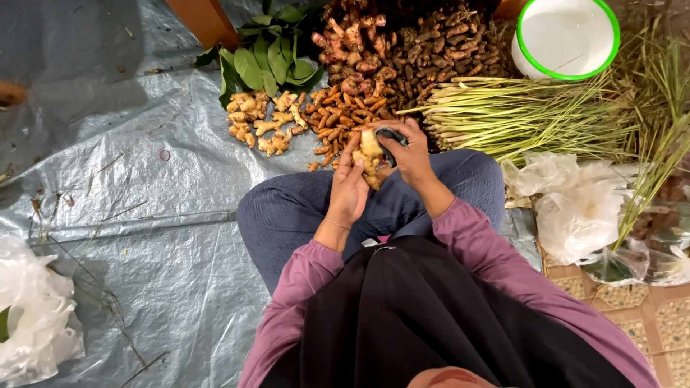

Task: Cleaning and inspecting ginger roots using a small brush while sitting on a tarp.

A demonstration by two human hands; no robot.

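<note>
— What have you got in your hands?

— A knobbly piece of ginger root (369, 152), pale yellow-brown. My left hand (349, 188) is wrapped around its near end, fingers closed on it and thumb up along its side. It sits above my knees, just near of the heaps of roots.

— And your right hand?

— My right hand (411, 154) is closed around a small dark tool (390, 136), pressed against the far right side of the ginger. I cannot tell what kind of tool it is; only its dark edge shows between my fingers.

— What lies in front of you?

— Straight ahead, a heap of small orange turmeric fingers (343, 118). To its left, a few pale ginger pieces (262, 122) spread on the grey tarp (144, 215). Beyond those, a bunch of green leaves (269, 57). Farther off sit a pinkish pile of galangal-like roots (352, 39) and a darker brown pile (453, 39) to its right.

— And on the right?

— A long bundle of lemongrass stalks (517, 115) lies crosswise, its ends close to my right hand. Behind it stands a white bucket with a green rim (568, 36). Nearer, by my right knee, are crumpled clear plastic bags (575, 201).

— Anything on the left?

— Another white plastic bag (32, 323) at the near left edge of the tarp.
</note>
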